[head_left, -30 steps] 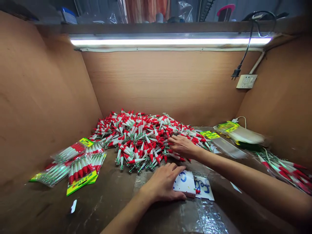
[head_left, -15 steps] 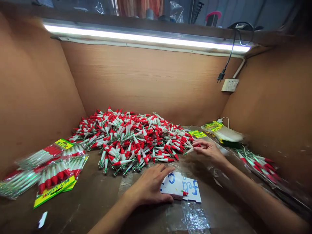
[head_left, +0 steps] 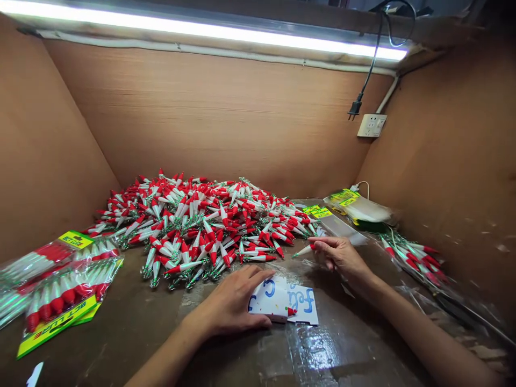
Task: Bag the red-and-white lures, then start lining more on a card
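Observation:
A big heap of red-and-white lures [head_left: 201,226] with green wire ends lies at the back of the brown worktop [head_left: 133,328]. My right hand [head_left: 341,257] pinches one lure [head_left: 303,250] by its red end, white tip pointing left, just right of the heap. My left hand [head_left: 231,305] lies flat on a white card with blue lettering [head_left: 296,303], pressing its left part down. A lure's red tip shows under the card's front edge.
Filled clear packets with yellow labels [head_left: 56,290] lie at the left. More packets [head_left: 358,207] and loose lures [head_left: 415,258] sit at the right. Brown walls enclose three sides; a wall socket [head_left: 371,125] and a hanging plug are at the back right.
My right hand has drawn one lure out of the heap and pulled back right and toward me. The left hand stays on the card. The view has tilted down.

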Motion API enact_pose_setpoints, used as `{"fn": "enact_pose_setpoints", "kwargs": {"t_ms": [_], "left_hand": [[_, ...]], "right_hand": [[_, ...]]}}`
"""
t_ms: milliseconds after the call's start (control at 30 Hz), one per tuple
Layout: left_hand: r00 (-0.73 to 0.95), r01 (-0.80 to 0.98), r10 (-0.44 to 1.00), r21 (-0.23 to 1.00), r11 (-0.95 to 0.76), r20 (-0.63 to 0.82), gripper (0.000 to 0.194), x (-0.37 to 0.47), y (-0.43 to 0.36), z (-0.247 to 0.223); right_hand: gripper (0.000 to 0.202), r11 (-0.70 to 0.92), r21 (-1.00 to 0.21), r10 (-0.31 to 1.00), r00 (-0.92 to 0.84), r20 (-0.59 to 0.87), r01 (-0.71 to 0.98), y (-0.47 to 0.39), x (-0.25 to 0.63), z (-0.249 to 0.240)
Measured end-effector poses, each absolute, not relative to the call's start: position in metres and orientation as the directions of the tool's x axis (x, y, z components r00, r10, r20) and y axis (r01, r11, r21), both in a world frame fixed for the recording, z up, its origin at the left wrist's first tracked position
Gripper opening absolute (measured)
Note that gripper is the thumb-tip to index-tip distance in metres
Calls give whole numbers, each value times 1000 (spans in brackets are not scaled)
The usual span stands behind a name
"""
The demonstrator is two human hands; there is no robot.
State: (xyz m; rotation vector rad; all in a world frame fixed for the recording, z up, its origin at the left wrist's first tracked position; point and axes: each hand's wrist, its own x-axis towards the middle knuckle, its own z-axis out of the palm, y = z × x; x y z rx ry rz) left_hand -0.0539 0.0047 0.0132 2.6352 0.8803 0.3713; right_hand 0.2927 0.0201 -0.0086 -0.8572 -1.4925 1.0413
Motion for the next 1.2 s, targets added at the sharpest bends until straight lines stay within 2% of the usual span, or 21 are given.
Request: {"fn": "enact_pose_setpoints", "kwargs": {"t_ms": [133,300,433,500,600,733,800,867,967,1033,1100,1133,1200], "left_hand": [[773,530,621,403,-746,132,93,-54,6,13],[766,544,632,407,-734,117,94,-55,6,14],[756,545,641,412,-730,135,94,-55,5,17],[749,551,646,406,-729,143,95,-55,5,17],[732,572,665,397,-718,147,102,-53,3,14],[702,594,690,388,-705,179,108,-51,2,10],[692,594,697,399,-699,190,108,-50,2,9],[685,598,706,414,-686,179,109,-50,2,9],[684,603,709,415,-681,170,111,-50,2,10],[687,597,704,411,-689,182,110,-50,2,10],[690,593,700,411,-693,185,110,-49,2,10],[692,591,698,412,-694,183,111,-49,2,11],[701,587,692,410,-697,173,112,-48,2,12]], "right_hand": [[50,313,-950,907,-304,292,18,16,290,-7],[46,335,-940,879,-382,286,65,11,294,1],[41,252,-962,825,-543,157,104,9,305,9],[37,263,-952,802,-584,124,159,8,304,8],[27,374,-892,802,-572,174,253,2,286,2],[10,570,-749,773,-528,351,336,-15,245,-8],[29,630,-646,763,-498,412,431,-23,229,-9],[48,687,-563,716,-558,419,460,-28,221,-6],[55,746,-529,633,-675,378,404,-27,223,3],[60,743,-537,627,-697,348,400,-21,234,7],[59,702,-519,698,-615,366,488,-12,251,9],[53,648,-497,761,-518,391,577,-7,260,9],[42,376,-393,895,-218,389,839,4,281,6]]}}
